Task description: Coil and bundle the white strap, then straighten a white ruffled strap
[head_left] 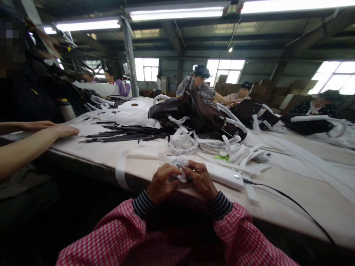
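A small white strip piece [179, 170] is pinched between both hands at the near edge of the long work table [305, 199]. The left hand [161, 183] is curled with its fingers closed on the left side of the piece, and the right hand [202, 180] is closed on its right side — the fingertips of the two hands almost meet over it. What exactly is being gripped cannot be made out clearly; it appears to be a short length of white tape or webbing. Just to the right of the right hand, a flat white device [226, 176] is lying on the table, with a black cable [291, 201] running from it toward the near right. Farther back, loose white straps [235, 151] are scattered, a coiled ring of white tape [183, 145] lies beyond the hands, and a heap of dark brown bags [205, 116] is piled at the far middle. At the left, another person's forearm and hand [59, 130] are resting flat on the table — beside dark zipper strips [122, 135].
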{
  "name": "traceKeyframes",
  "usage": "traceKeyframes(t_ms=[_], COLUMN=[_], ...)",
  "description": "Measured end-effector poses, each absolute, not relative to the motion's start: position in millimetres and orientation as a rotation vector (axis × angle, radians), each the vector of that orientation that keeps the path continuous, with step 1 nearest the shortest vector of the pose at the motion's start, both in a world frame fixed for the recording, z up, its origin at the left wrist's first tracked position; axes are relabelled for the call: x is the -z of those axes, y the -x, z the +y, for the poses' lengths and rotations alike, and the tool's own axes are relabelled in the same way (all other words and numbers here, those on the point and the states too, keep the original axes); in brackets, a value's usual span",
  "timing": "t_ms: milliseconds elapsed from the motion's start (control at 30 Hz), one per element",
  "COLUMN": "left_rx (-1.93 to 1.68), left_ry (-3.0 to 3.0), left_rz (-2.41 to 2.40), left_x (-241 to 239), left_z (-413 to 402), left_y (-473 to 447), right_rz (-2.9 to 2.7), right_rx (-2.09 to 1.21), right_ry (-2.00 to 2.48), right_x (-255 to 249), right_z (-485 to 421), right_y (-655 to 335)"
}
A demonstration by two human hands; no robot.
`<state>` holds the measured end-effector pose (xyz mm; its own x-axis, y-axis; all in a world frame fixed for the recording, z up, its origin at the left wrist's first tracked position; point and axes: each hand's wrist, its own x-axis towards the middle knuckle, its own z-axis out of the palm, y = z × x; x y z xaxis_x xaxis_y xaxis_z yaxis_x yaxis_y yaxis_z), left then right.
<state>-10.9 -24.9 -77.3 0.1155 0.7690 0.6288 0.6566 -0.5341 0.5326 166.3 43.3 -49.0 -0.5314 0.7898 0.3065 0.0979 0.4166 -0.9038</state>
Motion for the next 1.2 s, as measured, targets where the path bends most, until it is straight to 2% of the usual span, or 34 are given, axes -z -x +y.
traceKeyframes(t_ms=[300,567,767,900,1033,1200], left_rx=[-1.521,-1.406,-1.294,-1.392,-1.445,-1.145], left_ry=[-2.484,-2.755,-2.689,-2.503,-2.53,-2.618], left_rz=[1.271,1.275,1.25,1.296,1.465,1.614], left_x=[83.0,93.6,87.5,68.9,48.3,50.0], left_z=[-16.5,-12.9,-31.7,-43.7,-41.6,-37.8], left_y=[13.1,6.7,14.4,26.7,38.8,38.7], right_rz=[-1.697,-1.989,-1.883,-1.835,-1.826,-2.332], right_rx=[-1.188,-0.738,-1.039,-1.054,-0.935,-0.626], right_ry=[0.78,0.643,0.757,0.818,0.877,0.819], right_x=[62.3,48.0,45.2,43.0,39.6,28.4], right_z=[45.7,21.0,11.6,1.5,9.2,27.3], right_y=[-170.7,-160.2,-183.5,-211.1,-216.9,-195.4])
